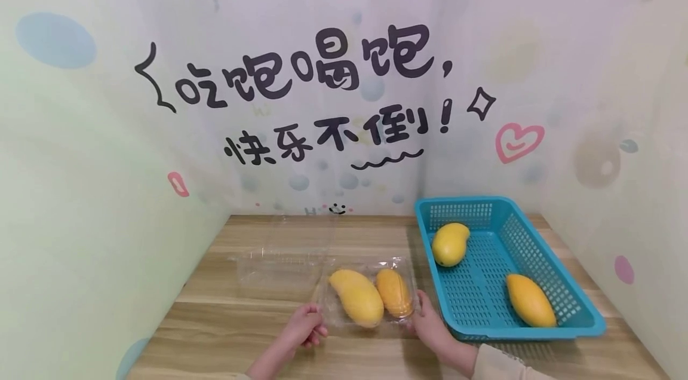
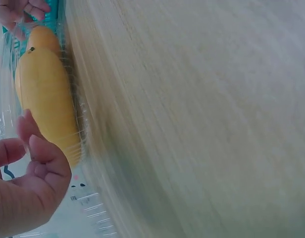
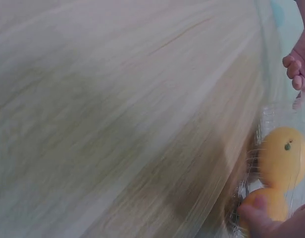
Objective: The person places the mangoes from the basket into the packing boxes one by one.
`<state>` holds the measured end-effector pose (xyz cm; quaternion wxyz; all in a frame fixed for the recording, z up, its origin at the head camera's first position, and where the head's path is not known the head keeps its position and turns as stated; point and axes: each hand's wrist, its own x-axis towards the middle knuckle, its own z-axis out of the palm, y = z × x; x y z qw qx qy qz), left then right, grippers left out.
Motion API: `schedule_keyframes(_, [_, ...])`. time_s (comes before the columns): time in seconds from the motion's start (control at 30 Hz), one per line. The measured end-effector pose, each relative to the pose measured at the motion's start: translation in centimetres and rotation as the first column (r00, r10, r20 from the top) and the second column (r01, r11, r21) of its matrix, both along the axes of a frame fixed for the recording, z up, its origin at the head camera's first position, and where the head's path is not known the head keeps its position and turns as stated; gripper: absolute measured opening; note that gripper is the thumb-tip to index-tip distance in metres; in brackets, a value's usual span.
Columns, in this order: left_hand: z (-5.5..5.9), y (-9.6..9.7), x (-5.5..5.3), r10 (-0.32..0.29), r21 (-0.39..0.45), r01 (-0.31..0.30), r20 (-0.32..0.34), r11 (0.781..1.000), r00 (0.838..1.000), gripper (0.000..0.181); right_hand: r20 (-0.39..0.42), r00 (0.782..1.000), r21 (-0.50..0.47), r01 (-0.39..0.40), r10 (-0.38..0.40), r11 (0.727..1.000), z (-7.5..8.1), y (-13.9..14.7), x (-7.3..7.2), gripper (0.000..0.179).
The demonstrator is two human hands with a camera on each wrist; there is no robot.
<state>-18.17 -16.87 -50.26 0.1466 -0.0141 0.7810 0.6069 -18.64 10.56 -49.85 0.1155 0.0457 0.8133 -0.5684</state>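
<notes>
Two yellow mangoes, a larger mango and a smaller mango, lie side by side in a clear plastic box on the table. My left hand pinches the box's left edge, its fingers curled. At the opposite end, my right hand grips the box's right side. The right wrist view shows the right thumb against that side, over the smaller mango; the other fingers are mostly hidden. In the left wrist view, the left hand is beside the larger mango's near end.
Behind and left of the box stands another clear plastic box with its lid raised. A blue-green basket on the right holds a mango at its back left and a mango at its front right. A printed curtain borders the wooden table.
</notes>
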Motion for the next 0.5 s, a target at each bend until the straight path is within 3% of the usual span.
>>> schedule_keyframes(0.1, [0.4,-0.1,0.2,-0.01,-0.062,0.006,-0.072,0.998,0.997,0.042,-0.03,0.998,0.092,-0.051,0.053,0.995,0.4,0.3,0.1,0.064])
schedule_keyframes(0.17, [1.0,-0.1,0.6,-0.035,-0.175,0.006,-0.165,0.985,0.986,0.048,-0.042,0.996,0.099,-0.075,0.079,0.992,0.6,0.5,0.3,0.068])
schedule_keyframes(0.2, [1.3,-0.1,0.8,-0.055,-0.255,-0.003,-0.222,0.967,0.973,0.049,-0.054,0.994,0.095,-0.086,0.091,0.992,0.7,0.6,0.5,0.07])
schedule_keyframes(0.23, [1.6,0.0,1.0,-0.083,-0.351,-0.024,-0.286,0.936,0.954,0.048,-0.071,0.992,0.093,-0.093,0.1,0.991,0.8,0.6,0.6,0.072])
schedule_keyframes(0.3, [2.2,0.3,1.5,-0.143,-0.524,-0.09,-0.388,0.847,0.911,0.046,-0.113,0.987,0.097,-0.106,0.117,0.99,1.1,0.7,1.0,0.077])
schedule_keyframes(0.4, [2.6,0.7,1.8,-0.235,-0.669,-0.193,-0.493,0.718,0.837,0.04,-0.179,0.972,0.114,-0.132,0.151,0.985,1.8,0.7,1.6,0.08])
schedule_keyframes(0.43, [2.7,0.9,1.9,-0.268,-0.693,-0.218,-0.521,0.688,0.81,0.039,-0.201,0.966,0.124,-0.142,0.165,0.982,2.0,0.7,1.7,0.08])
schedule_keyframes(0.5, [2.5,1.1,1.7,-0.342,-0.718,-0.249,-0.569,0.65,0.748,0.038,-0.233,0.951,0.148,-0.173,0.204,0.974,2.6,0.7,2.0,0.076])
